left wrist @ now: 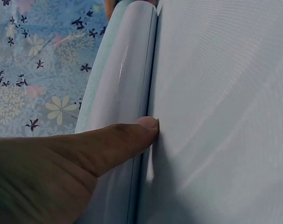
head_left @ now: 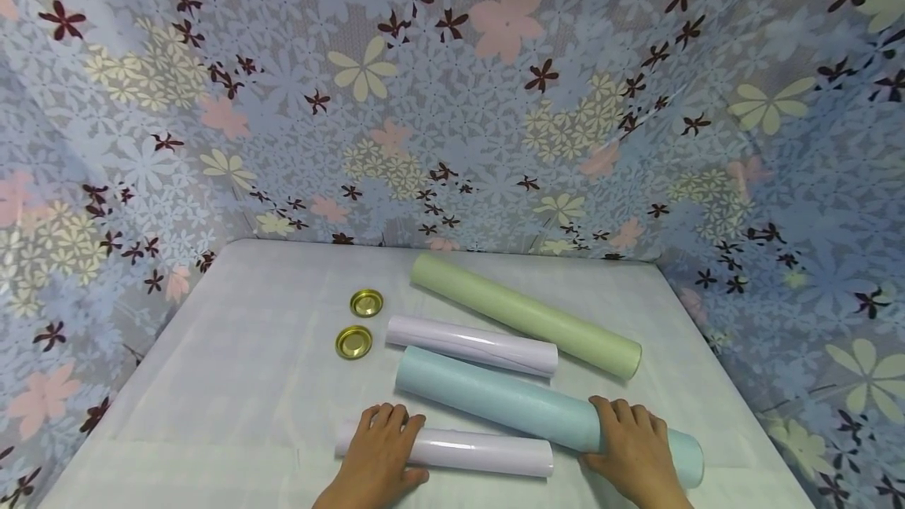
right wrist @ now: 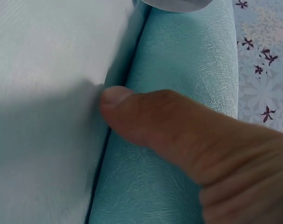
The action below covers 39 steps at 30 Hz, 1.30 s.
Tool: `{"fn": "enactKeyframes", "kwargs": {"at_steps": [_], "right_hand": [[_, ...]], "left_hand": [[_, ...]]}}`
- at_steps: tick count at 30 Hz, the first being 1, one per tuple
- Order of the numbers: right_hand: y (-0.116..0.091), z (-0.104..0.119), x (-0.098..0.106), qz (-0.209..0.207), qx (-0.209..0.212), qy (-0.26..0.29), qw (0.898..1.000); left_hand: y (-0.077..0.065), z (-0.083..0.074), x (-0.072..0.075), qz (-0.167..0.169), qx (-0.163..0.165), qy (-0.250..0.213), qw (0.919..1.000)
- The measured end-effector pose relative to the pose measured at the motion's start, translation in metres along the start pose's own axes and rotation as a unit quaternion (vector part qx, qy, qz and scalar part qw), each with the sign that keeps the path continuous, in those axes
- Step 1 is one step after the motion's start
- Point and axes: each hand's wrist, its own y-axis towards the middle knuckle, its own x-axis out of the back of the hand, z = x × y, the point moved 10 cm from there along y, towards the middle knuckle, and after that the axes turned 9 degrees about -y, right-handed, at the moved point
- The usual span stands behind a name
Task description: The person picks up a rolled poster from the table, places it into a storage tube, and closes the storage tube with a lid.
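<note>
At the front of the table, my left hand (head_left: 378, 454) grips a glossy white roll (head_left: 488, 452) near its left end. The left wrist view shows the thumb (left wrist: 127, 135) across that roll, its tip by a long seam. My right hand (head_left: 632, 446) holds a thicker light-blue roll (head_left: 495, 399) toward its right end, fingers over the far side. In the right wrist view, the right thumb (right wrist: 146, 112) lies across the blue textured surface (right wrist: 188, 60), its tip at the lower edge beside the table. The blue roll slants behind the white one.
Behind the blue roll lies a second glossy white roll (head_left: 470, 346), then a long green roll (head_left: 526, 314) slanting to the right. Two small round gold dishes (head_left: 367, 303) sit left of them on the white-covered table (head_left: 233, 352). A flowered cloth (head_left: 452, 116) hangs behind and at both sides.
</note>
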Motion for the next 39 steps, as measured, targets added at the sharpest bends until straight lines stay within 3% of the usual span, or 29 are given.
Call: {"fn": "enactKeyframes", "kwargs": {"at_steps": [13, 30, 39], "right_hand": [[0.0022, -0.0012, -0.0036, 0.014, 0.0, -0.003, 1.0], [0.004, 0.0006, -0.0012, -0.007, -0.001, 0.004, 1.0], [0.0053, -0.0009, -0.0073, 0.025, -0.011, 0.005, 1.0]], "left_hand": [[0.0013, 0.0017, 0.0012, 0.006, 0.011, -0.016, 0.9998], [0.0009, 0.0065, 0.0009, 0.021, 0.025, -0.022, 0.9992], [-0.0012, 0.0069, 0.0052, 0.005, 0.021, -0.022, 0.9995]]}}
